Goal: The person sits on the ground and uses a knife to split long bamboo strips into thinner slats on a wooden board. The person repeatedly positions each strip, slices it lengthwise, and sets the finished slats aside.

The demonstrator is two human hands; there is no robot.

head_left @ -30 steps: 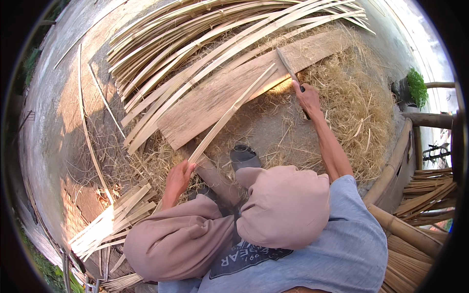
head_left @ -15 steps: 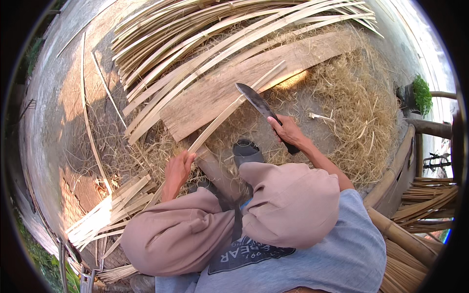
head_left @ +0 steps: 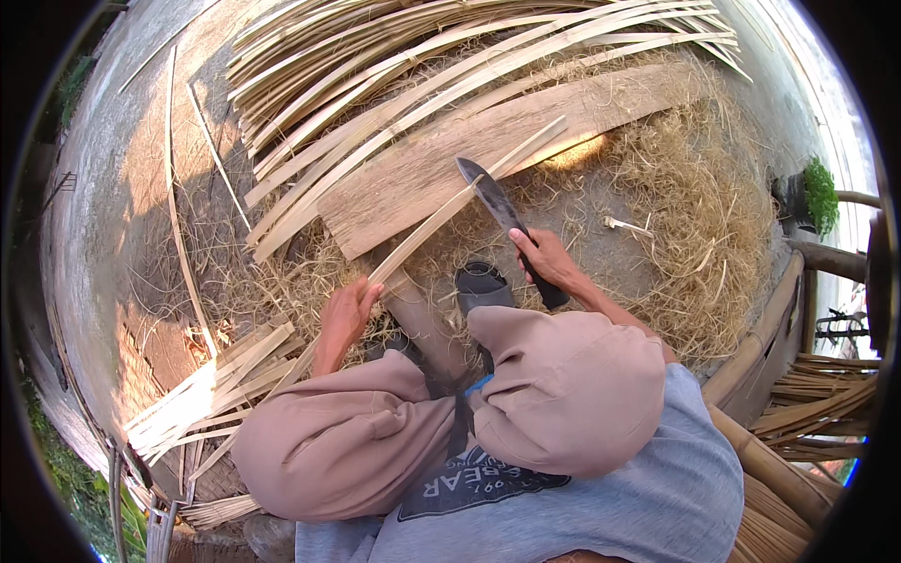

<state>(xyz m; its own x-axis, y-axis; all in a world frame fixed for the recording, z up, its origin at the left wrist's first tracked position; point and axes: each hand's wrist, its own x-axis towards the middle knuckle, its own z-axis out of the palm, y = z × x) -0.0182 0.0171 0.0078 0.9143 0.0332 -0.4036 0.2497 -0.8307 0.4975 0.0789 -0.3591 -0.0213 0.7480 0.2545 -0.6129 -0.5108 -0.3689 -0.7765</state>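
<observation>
My left hand is closed around a long pale bamboo strip, which slants away up to the right over a flat wooden board. In my right hand is the black handle of a broad-bladed knife. The blade lies across the strip, its tip pointing far left, with a small sliver where blade and strip meet. The near end of the strip runs back past my left wrist toward my left knee.
Many bamboo strips lie piled beyond the board. Shorter pale strips are heaped at my left. Curly shavings cover the ground on the right, with a bamboo pole beyond them. My sandalled foot is between the hands.
The whole view has shifted slightly. Both hands keep their grips, and the knife stays across the strip, with a small sliver now showing at the blade.
</observation>
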